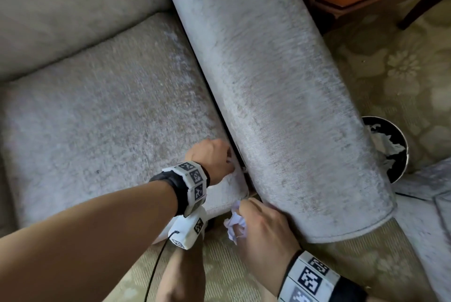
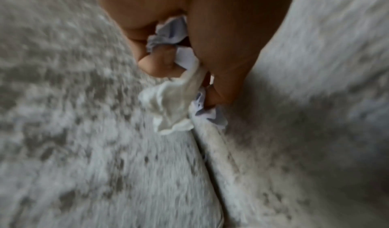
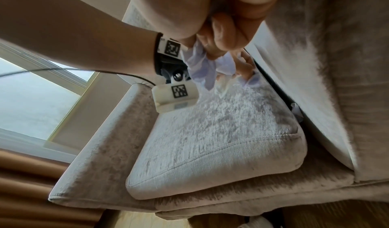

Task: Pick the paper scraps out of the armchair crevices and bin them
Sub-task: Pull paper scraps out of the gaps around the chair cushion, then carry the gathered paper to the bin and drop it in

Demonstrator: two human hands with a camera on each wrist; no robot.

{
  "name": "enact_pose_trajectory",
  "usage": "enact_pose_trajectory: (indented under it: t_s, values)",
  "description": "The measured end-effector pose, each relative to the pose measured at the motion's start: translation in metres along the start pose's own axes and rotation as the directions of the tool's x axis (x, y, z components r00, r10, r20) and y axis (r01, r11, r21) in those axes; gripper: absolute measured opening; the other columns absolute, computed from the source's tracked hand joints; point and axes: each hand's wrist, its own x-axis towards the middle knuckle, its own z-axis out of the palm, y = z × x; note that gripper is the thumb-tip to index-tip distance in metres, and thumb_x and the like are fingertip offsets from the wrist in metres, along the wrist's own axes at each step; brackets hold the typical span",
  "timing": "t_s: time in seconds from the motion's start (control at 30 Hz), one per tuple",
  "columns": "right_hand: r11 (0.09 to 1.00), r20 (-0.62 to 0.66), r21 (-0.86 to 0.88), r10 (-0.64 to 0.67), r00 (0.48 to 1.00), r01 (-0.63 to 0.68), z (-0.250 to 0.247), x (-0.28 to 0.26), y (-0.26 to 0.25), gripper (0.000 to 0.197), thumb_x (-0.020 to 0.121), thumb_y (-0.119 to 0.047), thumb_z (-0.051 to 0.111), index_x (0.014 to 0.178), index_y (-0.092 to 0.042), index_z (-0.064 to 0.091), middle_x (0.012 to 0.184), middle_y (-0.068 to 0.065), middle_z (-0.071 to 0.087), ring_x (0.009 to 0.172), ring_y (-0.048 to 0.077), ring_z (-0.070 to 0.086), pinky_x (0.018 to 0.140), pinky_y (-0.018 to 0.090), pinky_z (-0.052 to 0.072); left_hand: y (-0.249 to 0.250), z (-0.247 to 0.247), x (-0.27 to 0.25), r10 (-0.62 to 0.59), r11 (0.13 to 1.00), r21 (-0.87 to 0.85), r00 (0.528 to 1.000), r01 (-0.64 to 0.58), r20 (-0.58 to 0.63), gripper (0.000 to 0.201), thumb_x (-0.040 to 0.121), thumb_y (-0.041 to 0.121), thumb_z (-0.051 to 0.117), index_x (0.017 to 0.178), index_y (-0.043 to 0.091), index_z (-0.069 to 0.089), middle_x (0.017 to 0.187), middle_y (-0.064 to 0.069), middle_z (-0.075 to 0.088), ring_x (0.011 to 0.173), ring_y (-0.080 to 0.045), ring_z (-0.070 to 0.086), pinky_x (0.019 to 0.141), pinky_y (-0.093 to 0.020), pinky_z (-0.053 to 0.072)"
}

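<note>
While both hands [image 1: 214,155] [image 1: 263,226] clutch crumpled scraps [image 1: 234,225] at the armchair [image 1: 280,82] crevice, a bin [image 1: 400,142] beside it holds paper.

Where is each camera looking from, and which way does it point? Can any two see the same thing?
Head: sits up high, looks down at the seat cushion, armrest and bin; shows both forearms and hands.
Left wrist: looks along the left hand into the crevice, at the paper scrap it pinches.
Right wrist: sits low, looks up past the right hand holding crumpled paper.
Shared: the right wrist and head views both show the left wristband and cushion.
</note>
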Motion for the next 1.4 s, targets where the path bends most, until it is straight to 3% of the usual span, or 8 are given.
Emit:
enact_pose_trajectory:
  t_s: [0.3, 0.57, 0.73, 0.83, 0.9, 1.03, 1.2, 1.4]
  values:
    - [0.999, -0.138, -0.011, -0.049, 0.989, 0.048, -0.03, 0.027, -0.057, 0.036, 0.067, -0.01, 0.079, 0.071, -0.029, 0.049, 0.072, -0.019, 0.046, 0.053, 0.003, 0.048, 0.049, 0.011, 0.03, -0.016, -0.076, -0.021, 0.024, 0.979, -0.194, 0.987, -0.055, -0.161, 0.018, 0.072, 0.036, 0.072, 0.081, 0.024, 0.062, 0.082, 0.0, 0.068, 0.079, -0.02, 0.064, 0.066, -0.034, 0.058]
    - [0.999, -0.286, 0.042, 0.012, 0.958, 0.0, -0.064, 0.046, -0.077, 0.023, 0.081, -0.035, 0.043, 0.07, -0.018, 0.054, 0.081, -0.007, 0.065, 0.074, 0.017, 0.063, 0.061, 0.027, 0.049, -0.001, -0.134, -0.036, 0.101, 0.934, -0.302, 0.952, -0.19, -0.288, 0.02, 0.072, 0.036, 0.072, 0.067, 0.023, 0.058, 0.063, 0.006, 0.06, 0.063, -0.013, 0.057, 0.048, -0.02, 0.038]
    - [0.998, -0.565, -0.057, -0.058, 0.823, 0.031, -0.1, 0.044, -0.064, 0.024, 0.075, -0.032, 0.048, 0.059, -0.015, 0.051, 0.054, -0.002, 0.057, 0.047, 0.023, 0.056, 0.051, 0.026, 0.035, 0.041, -0.151, -0.039, 0.134, 0.902, -0.338, 0.919, -0.267, -0.37, 0.021, 0.073, 0.037, 0.072, 0.063, 0.022, 0.06, 0.056, 0.005, 0.059, 0.066, -0.016, 0.058, 0.047, -0.021, 0.035]
    - [0.99, -0.601, -0.131, -0.033, 0.799, -0.058, -0.125, 0.036, -0.05, 0.029, 0.079, -0.037, 0.048, 0.058, -0.019, 0.042, 0.05, -0.014, 0.031, 0.041, 0.003, 0.038, 0.046, 0.015, 0.033, 0.072, -0.157, -0.041, 0.165, 0.848, -0.417, 0.91, -0.328, -0.382, 0.019, 0.076, 0.029, 0.069, 0.062, 0.02, 0.06, 0.053, 0.009, 0.065, 0.053, -0.006, 0.063, 0.042, -0.015, 0.041]
    - [0.986, -0.696, -0.115, 0.005, 0.718, -0.118, -0.144, 0.03, -0.037, 0.033, 0.081, -0.032, 0.048, 0.058, -0.024, 0.025, 0.051, -0.016, 0.012, 0.041, -0.004, 0.014, 0.039, 0.011, 0.007, 0.098, -0.157, -0.04, 0.202, 0.829, -0.425, 0.903, -0.363, -0.378, 0.02, 0.071, 0.036, 0.068, 0.065, 0.018, 0.062, 0.061, 0.007, 0.07, 0.064, -0.013, 0.068, 0.053, -0.027, 0.053]
    - [0.98, -0.823, -0.161, -0.066, 0.565, -0.119, -0.185, 0.013, 0.01, 0.028, 0.08, -0.028, 0.037, 0.06, -0.024, 0.018, 0.047, -0.01, 0.02, 0.038, 0.01, 0.015, 0.046, 0.013, 0.007, 0.159, -0.151, -0.033, 0.258, 0.834, -0.375, 0.887, -0.405, -0.384, 0.026, 0.063, 0.048, 0.066, 0.065, 0.022, 0.063, 0.067, 0.002, 0.071, 0.071, -0.02, 0.068, 0.061, -0.039, 0.056]
    - [0.896, -0.74, 0.253, 0.422, 0.524, -0.364, -0.216, -0.015, 0.127, 0.034, 0.086, -0.029, 0.047, 0.057, -0.012, 0.038, 0.055, 0.005, 0.039, 0.058, 0.031, 0.042, 0.057, 0.03, 0.023, 0.244, -0.135, -0.024, 0.313, 0.861, -0.292, 0.887, -0.416, -0.341, 0.025, 0.066, 0.042, 0.066, 0.064, 0.018, 0.061, 0.058, -0.003, 0.068, 0.057, -0.025, 0.067, 0.061, -0.04, 0.058]
    - [0.672, -0.545, 0.418, 0.724, 0.423, -0.612, -0.211, -0.032, 0.24, 0.029, 0.091, -0.026, 0.057, 0.102, 0.0, 0.063, 0.103, 0.026, 0.063, 0.101, 0.042, 0.058, 0.078, 0.039, 0.045, 0.328, -0.087, -0.004, 0.362, 0.881, -0.232, 0.903, -0.412, -0.23, 0.027, 0.067, 0.044, 0.063, 0.067, 0.017, 0.065, 0.073, -0.001, 0.074, 0.058, -0.023, 0.069, 0.065, -0.038, 0.058]
